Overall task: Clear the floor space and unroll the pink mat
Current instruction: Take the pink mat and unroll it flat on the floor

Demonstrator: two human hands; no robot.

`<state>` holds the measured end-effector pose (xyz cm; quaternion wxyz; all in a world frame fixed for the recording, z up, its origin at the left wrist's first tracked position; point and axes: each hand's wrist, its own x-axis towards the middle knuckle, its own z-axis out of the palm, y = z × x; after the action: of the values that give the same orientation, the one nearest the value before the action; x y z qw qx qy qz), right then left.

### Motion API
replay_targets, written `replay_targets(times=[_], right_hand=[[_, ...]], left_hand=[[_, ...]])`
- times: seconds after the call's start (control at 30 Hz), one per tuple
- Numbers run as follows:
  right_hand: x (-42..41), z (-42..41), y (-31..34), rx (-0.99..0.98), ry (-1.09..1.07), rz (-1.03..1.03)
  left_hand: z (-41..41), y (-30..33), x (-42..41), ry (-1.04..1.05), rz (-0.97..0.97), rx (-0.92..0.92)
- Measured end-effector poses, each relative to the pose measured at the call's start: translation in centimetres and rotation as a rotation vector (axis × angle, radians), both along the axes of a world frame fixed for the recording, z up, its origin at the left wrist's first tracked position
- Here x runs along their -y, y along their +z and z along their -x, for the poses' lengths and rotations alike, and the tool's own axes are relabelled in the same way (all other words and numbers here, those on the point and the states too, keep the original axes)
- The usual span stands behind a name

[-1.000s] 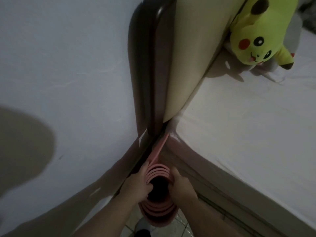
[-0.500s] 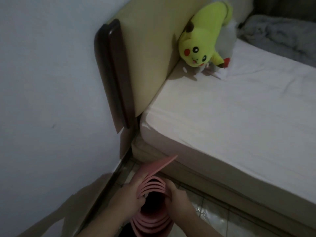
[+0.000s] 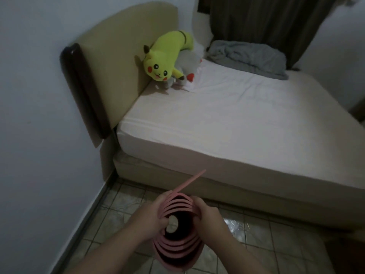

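The pink mat (image 3: 178, 248) is loosely rolled and held on end above the tiled floor (image 3: 110, 212), so I look down into its dark open core. Its loose outer end sticks up and to the right toward the bed. My left hand (image 3: 152, 216) grips the roll's left side near the top. My right hand (image 3: 209, 213) grips the right side at about the same height. Both forearms reach in from the bottom of the head view.
A bed (image 3: 227, 123) with a white sheet and beige headboard (image 3: 118, 62) fills the right and middle. A yellow plush toy (image 3: 164, 58) and a grey blanket (image 3: 246, 56) lie on it. A white wall (image 3: 33, 115) closes the left side. Dark curtains (image 3: 260, 18) hang behind.
The mat has come out from the gap between headboard and wall, held in both hands. The view has pulled back and swung right, showing the whole bed and the floor tiles.
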<state>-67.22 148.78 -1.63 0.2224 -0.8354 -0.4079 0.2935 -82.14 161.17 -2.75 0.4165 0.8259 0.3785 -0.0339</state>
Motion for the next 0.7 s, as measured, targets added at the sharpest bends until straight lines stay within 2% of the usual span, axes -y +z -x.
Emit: replay_targets(times=[0.2,0.4,0.7], right_hand=[[11.8,2.0,1.7,0.059,-0.107,-0.065],[22.5,5.8,3.5,0.086,-0.19,-0.074],[37.6,8.8,3.8,0.022,-0.278,-0.049]], left_hand=[[0.4,2.2,10.1,-0.114,-0.054,0.031],[2.7,3.9,20.3,-0.115,-0.109,0.091],[5.2,4.8,35.0,-0.202,-0.023,0.097]])
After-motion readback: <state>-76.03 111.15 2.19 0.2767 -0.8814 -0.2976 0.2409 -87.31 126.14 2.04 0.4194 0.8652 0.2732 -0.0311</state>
